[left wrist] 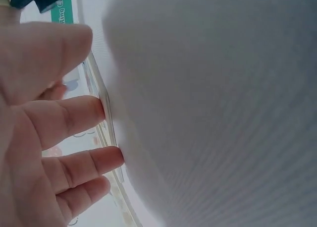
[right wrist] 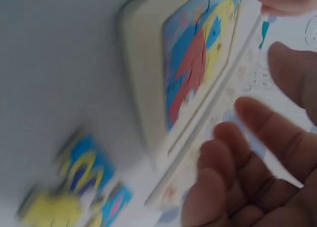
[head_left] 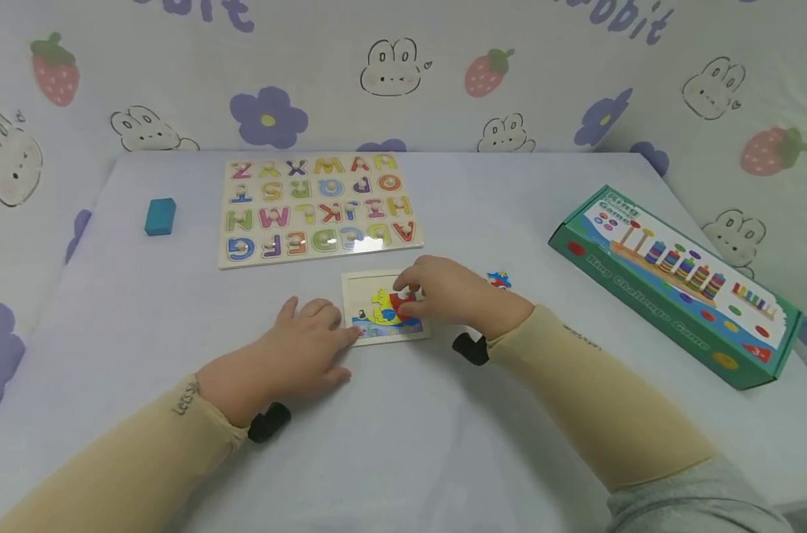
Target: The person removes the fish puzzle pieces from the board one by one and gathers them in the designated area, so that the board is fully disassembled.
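Observation:
A small wooden jigsaw puzzle tray [head_left: 351, 292] lies on the table, its lower part filled with red, yellow and blue picture pieces [head_left: 380, 316]. My left hand [head_left: 295, 354] lies at the tray's left edge, fingers spread, a fingertip touching the lower left corner. Over the right side of the tray hovers my right hand [head_left: 451, 292]. Its fingers are loosely bent, and the right wrist view shows nothing between thumb and fingers. Loose jigsaw pieces [right wrist: 89, 170], yellow and blue, lie right of the tray; my right forearm partly hides them in the head view.
A wooden alphabet board [head_left: 320, 257] with knobbed letters lies behind the tray. A teal block [head_left: 160, 217] sits at the far left. The green ring game box [head_left: 677, 296] stands on the right. Patterned cloth [head_left: 430, 111] hangs behind the table.

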`<state>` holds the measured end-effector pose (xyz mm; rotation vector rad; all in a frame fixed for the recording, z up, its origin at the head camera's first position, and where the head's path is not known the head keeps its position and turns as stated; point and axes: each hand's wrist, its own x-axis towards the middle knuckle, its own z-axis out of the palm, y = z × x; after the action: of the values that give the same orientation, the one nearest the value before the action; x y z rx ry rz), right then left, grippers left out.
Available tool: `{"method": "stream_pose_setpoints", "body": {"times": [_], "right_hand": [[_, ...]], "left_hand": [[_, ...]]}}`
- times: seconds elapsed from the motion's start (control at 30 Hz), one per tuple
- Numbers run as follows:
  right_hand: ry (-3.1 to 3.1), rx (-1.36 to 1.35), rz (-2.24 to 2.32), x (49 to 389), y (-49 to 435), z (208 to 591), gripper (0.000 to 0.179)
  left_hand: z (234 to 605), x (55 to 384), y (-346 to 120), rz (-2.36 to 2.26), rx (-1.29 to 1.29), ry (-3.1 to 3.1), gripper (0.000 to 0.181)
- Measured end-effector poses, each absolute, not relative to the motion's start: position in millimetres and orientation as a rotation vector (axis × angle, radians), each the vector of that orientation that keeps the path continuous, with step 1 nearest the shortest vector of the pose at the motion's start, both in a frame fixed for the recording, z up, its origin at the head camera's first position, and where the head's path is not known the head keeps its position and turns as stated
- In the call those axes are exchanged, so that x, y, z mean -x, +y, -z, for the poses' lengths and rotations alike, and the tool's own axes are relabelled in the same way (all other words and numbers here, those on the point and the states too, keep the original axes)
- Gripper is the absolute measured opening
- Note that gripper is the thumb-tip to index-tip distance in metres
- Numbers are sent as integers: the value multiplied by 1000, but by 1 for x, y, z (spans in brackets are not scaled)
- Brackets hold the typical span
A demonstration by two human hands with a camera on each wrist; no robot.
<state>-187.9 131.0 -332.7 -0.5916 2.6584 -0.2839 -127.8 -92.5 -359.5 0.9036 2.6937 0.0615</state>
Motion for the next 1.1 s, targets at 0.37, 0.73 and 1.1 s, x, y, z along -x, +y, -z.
{"method": "stream_pose_setpoints", "body": {"times": [0.37, 0.73, 1.1], "right_hand": [[2615, 405, 237, 197, 108, 348, 37], [2619, 494, 200, 200, 98, 347, 33], [2634, 500, 263, 201, 99, 352, 32]], "left_hand": [[356, 133, -83, -63, -937, 2676, 56], [354, 131, -70, 38, -1034, 2625, 64], [353, 130, -69, 93, -1004, 2643, 65]]}}
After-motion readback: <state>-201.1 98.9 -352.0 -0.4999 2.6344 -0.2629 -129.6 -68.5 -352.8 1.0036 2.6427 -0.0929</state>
